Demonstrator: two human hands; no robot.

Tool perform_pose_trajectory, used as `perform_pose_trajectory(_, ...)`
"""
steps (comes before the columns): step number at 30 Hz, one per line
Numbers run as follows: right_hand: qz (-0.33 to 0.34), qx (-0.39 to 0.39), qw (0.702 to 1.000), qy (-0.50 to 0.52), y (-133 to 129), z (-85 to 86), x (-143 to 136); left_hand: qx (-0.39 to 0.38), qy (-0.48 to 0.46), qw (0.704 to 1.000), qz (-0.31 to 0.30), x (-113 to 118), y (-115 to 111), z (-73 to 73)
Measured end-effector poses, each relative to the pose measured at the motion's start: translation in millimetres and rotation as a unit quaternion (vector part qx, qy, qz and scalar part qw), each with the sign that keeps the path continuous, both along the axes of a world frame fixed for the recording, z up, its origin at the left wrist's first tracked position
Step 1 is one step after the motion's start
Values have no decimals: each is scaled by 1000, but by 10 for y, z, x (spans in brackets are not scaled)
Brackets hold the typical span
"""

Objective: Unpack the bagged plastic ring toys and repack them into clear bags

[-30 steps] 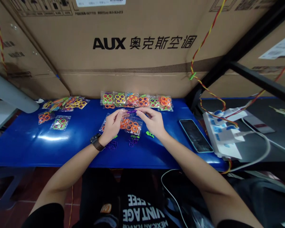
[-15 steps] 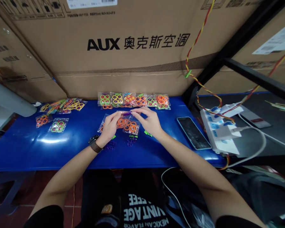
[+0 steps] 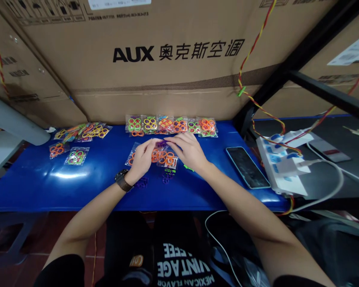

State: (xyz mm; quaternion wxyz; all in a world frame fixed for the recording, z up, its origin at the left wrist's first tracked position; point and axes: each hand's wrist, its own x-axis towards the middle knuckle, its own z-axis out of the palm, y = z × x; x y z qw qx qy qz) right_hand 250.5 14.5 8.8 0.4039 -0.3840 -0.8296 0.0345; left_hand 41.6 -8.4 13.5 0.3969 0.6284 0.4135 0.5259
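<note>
Between my two hands, a small purple plastic piece (image 3: 161, 143) is pinched above the blue tabletop. My left hand (image 3: 142, 158), with a dark watch on the wrist, grips its left side. The fingers of my right hand (image 3: 190, 150) close on its right side. Beneath the hands lie clear bags with orange ring pieces (image 3: 166, 158). Loose purple pieces (image 3: 165, 178) rest nearer the front edge, with another purple piece (image 3: 142, 182) beside my left wrist. A green piece (image 3: 188, 168) is partly covered by my right hand.
A row of bagged coloured rings (image 3: 150, 124) lines the back by the large cardboard box (image 3: 179, 75). More bags (image 3: 97, 130) are piled at the left. A phone (image 3: 247, 167) and a white power strip (image 3: 277, 165) with cables sit at the right.
The whole view has shifted slightly. My hands stay together around the purple piece, with the right fingers a little more spread over it.
</note>
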Motion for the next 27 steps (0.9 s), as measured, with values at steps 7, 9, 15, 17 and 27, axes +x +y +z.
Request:
perform_pose_trajectory(7, -1, 17, 1000, -9, -35, 26, -9, 36, 43, 998, 5, -14, -11, 28)
perform_pose_trajectory(9, -14, 20, 1000, -9, -42, 26, -11, 43, 56, 997, 12, -12, -15, 23)
perform_pose_trajectory(15, -15, 63, 998, 19, -41, -32, -6, 36, 63, 997, 19, -8, -4, -21)
perform_pose_trajectory(17, 1, 70, 997, 29, -40, -64, -7, 38, 60, 997, 19, -8, 5, -39)
perform_pose_trajectory(27, 43, -35, 994, 97, -87, -97, -73, 58, 92, 994, 28, -24, -23, -30)
